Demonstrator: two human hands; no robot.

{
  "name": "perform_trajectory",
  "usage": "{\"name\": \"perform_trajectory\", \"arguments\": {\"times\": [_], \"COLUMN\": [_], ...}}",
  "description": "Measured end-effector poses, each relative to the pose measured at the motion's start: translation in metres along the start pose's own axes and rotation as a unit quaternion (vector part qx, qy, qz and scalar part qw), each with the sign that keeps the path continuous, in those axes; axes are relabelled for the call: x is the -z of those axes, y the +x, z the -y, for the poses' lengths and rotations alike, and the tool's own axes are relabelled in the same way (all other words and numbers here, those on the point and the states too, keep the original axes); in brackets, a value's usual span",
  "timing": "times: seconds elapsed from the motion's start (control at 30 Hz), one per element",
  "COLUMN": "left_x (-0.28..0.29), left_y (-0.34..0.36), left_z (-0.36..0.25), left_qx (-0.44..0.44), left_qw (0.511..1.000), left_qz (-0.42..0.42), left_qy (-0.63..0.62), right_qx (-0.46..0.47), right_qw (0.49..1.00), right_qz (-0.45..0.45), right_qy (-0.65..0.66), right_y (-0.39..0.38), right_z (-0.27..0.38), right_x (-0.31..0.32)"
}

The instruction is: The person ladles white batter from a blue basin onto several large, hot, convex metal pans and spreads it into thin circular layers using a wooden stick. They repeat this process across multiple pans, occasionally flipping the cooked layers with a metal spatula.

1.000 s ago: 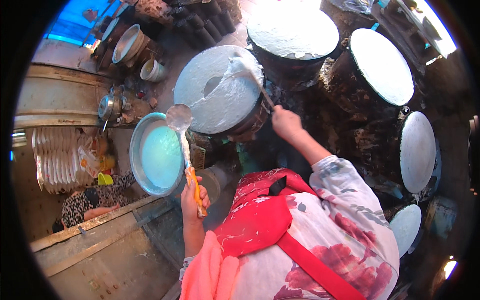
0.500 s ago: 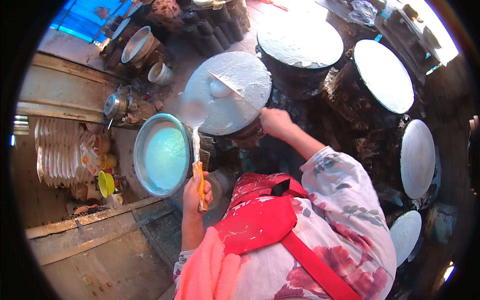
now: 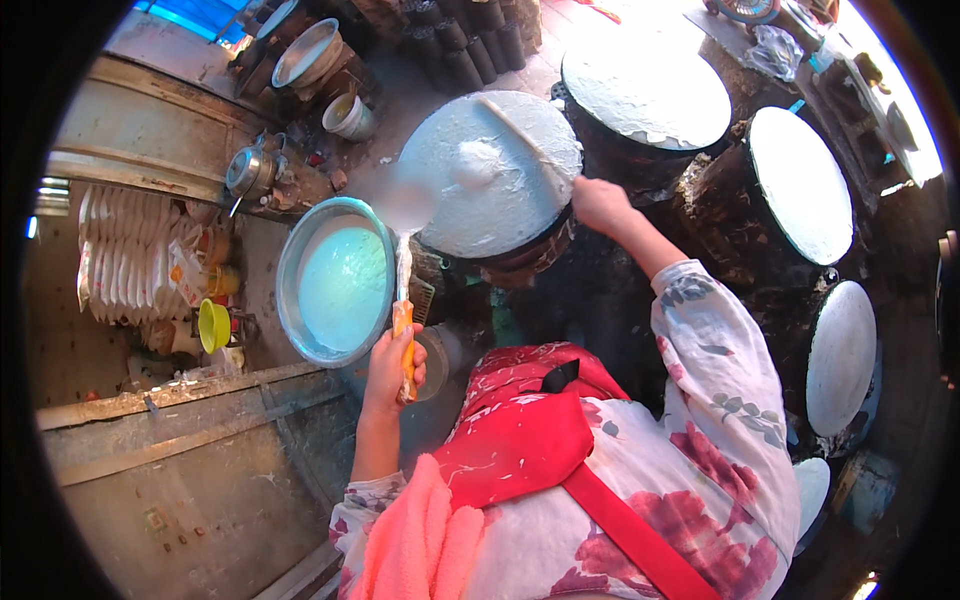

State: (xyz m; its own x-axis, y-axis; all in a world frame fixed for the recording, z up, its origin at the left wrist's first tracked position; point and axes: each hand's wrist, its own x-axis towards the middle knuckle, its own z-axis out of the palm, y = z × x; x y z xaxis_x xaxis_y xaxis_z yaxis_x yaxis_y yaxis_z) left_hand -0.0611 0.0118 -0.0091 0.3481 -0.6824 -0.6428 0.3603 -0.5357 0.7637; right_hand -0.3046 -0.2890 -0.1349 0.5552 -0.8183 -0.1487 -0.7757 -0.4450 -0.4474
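My left hand (image 3: 390, 370) is closed around the orange handle of a ladle (image 3: 404, 325). The ladle's bowl is a blur over the left edge of a round griddle (image 3: 430, 165). White batter covers most of this griddle, with a rounded white lump (image 3: 478, 162) near its middle. At the griddle's right edge, my right hand (image 3: 603, 208) grips one end of a thin batter spreader stick (image 3: 518, 128). The stick lies slantwise across the batter, beyond the lump. Left of the ladle stands a blue-rimmed basin (image 3: 289, 275) holding pale batter (image 3: 345, 290).
More round griddles curve around on the right, including a white-coated one (image 3: 650, 95) and another (image 3: 800, 185). A bare-looking grey plate (image 3: 841, 358) is nearer. Black cylinders (image 3: 465, 70) stand at the back. A kettle (image 3: 248, 172) and a small bucket (image 3: 350, 118) are left.
The spreader stick has moved from across the lump toward the griddle's far right side, my right hand with it. The ladle stays in my left hand. The whole view has shifted slightly.
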Motion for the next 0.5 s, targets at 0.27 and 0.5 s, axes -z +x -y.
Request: {"name": "perform_trajectory", "arguments": {"times": [0.27,0.5], "left_x": [-0.001,-0.004], "left_y": [0.029,0.043], "left_z": [-0.022,-0.029], "left_qx": [0.003,0.013], "left_qw": [0.996,0.994], "left_qz": [0.009,0.032], "left_qy": [0.086,0.104], "right_qx": [-0.104,-0.072], "right_qw": [0.988,0.990], "right_qz": [-0.096,-0.020], "right_qy": [0.065,0.116], "right_y": [-0.057,-0.105], "right_z": [-0.001,0.101], "right_x": [-0.015,-0.098]}}
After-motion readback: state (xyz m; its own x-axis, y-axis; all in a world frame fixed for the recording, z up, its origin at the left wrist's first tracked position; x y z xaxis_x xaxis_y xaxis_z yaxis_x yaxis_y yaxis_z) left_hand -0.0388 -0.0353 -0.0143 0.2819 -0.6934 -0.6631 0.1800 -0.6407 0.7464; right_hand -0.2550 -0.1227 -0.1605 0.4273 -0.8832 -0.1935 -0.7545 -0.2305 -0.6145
